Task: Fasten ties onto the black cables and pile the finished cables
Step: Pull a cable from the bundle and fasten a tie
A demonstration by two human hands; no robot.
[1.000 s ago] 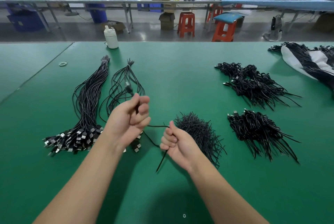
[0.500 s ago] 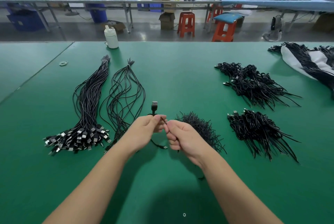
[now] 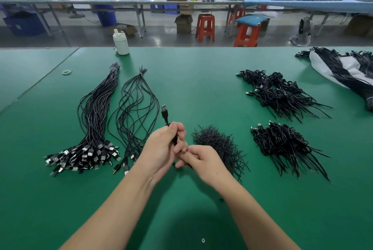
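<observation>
Head view, black cable (image 3: 165, 113) folded, plug upright, left hand (image 3: 161, 148) gripping

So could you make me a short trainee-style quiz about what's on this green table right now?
1. True or false: the left hand grips a folded cable with its USB plug pointing up.
2. The heap of loose ties lies: A) left of the hands, B) just right of the hands, C) beside the white bottle.
3. Fill in: the finished cables lie in ___ piles on the right.

Key: 1 true; 2 B; 3 two.
</observation>
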